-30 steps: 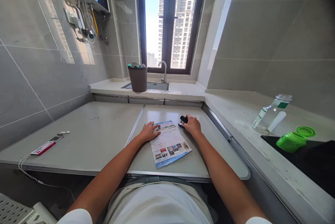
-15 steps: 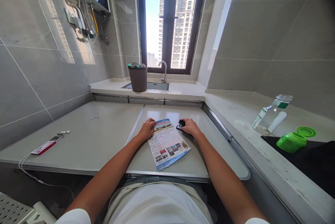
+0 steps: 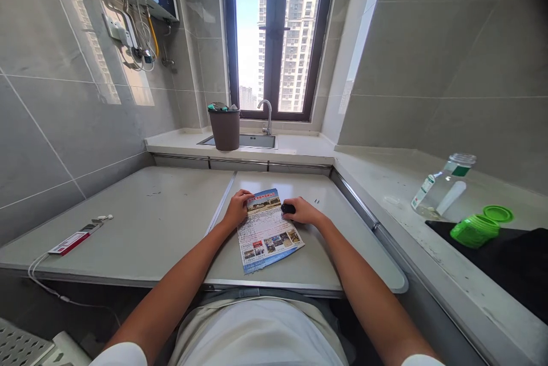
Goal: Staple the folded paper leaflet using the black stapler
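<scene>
Printed sheets of paper [image 3: 268,223], with a blue border and small photos, lie at a slant on the pale table. My left hand [image 3: 238,209] grips their upper left edge, fingers closed on it. In my right hand [image 3: 305,210] is a small black stapler [image 3: 288,208], now at the upper right edge of the papers. Its jaws are mostly hidden, so I cannot tell whether they press on the papers. Behind my right hand a few tiny staples [image 3: 317,201] lie on the table.
A red and white box [image 3: 71,242] with a white cable lies at the table's left. On the right counter are a clear bottle [image 3: 445,186] and a green container [image 3: 475,231] with its lid up. A brown bin [image 3: 225,129] stands by the sink [image 3: 257,141].
My right hand has brought the stapler left, from beside the papers to their right edge. The papers and my left hand have shifted slightly left and up. Staples behind the right hand now show.
</scene>
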A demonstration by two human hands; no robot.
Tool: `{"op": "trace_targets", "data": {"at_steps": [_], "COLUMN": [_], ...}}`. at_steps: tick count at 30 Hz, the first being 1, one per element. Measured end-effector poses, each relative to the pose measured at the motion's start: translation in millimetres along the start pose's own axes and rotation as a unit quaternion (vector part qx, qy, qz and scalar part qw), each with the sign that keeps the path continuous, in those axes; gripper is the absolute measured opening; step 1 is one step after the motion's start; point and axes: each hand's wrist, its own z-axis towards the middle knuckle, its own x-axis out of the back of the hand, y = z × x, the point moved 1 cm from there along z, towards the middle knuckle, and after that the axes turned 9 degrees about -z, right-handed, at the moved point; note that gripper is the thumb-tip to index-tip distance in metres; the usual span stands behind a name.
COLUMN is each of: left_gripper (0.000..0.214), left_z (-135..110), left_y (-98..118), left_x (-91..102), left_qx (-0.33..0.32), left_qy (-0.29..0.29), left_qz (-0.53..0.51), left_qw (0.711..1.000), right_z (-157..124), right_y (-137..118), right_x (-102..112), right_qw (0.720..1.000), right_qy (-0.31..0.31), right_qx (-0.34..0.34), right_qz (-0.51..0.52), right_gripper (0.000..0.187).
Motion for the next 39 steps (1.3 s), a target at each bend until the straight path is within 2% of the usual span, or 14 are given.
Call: {"op": "trace_targets", "data": {"at_steps": [6, 9, 10, 12, 14, 16, 22, 27, 33, 39], "left_gripper": [0.038, 0.033, 0.031, 0.029, 0.033, 0.039, 0.039, 0.037, 0.035, 0.033], "left_z": [-3.9, -7.8, -9.2, -12.0, -14.6, -15.8, -15.4, -16.1, -14.8, -15.0], "left_y": [-4.3, 2.0, 5.6, 14.4, 23.1, 29.0, 26.7, 26.4, 30.0, 29.2], "left_x": [-4.0, -5.6, -6.9, -10.6, -14.4, -16.8, -17.7, -15.8, -13.4, -14.0], "left_qx": [0.034, 0.030, 0.015, -0.029, -0.070, -0.087, -0.103, -0.101, -0.100, -0.109], "left_qy": [-0.037, -0.058, -0.086, -0.178, -0.271, -0.311, -0.320, -0.310, -0.301, -0.289], "left_qz": [0.106, 0.157, 0.151, 0.100, 0.036, 0.004, 0.004, 0.000, 0.019, 0.012], "left_qw": [0.993, 0.986, 0.985, 0.978, 0.959, 0.946, 0.942, 0.945, 0.948, 0.951], "right_z": [1.9, 1.6, 1.4, 1.1, 0.5, -0.3, -2.0, 1.3, 4.3, 2.0], "right_y": [-10.5, -14.2, -15.4, -18.0, -20.4, -22.3, -23.7, -26.1, -30.3, -28.4], "right_x": [-1.0, -0.1, 0.3, 1.4, 3.0, 5.0, 6.6, -1.0, -4.7, -2.9], "right_qw": [0.998, 0.998, 0.998, 0.997, 0.997, 0.997, 0.996, 0.991, 0.987, 0.991], "right_qy": [0.029, 0.017, 0.011, 0.006, 0.000, -0.016, -0.055, -0.033, -0.027, -0.021], "right_qx": [0.029, 0.031, 0.028, 0.020, 0.010, 0.002, 0.014, -0.045, -0.079, -0.023], "right_qz": [-0.039, -0.056, -0.062, -0.074, -0.078, -0.076, -0.071, -0.121, -0.137, -0.127], "right_gripper": [0.022, 0.022, 0.021, 0.020, 0.022, 0.025, 0.025, 0.024, 0.024, 0.026]}}
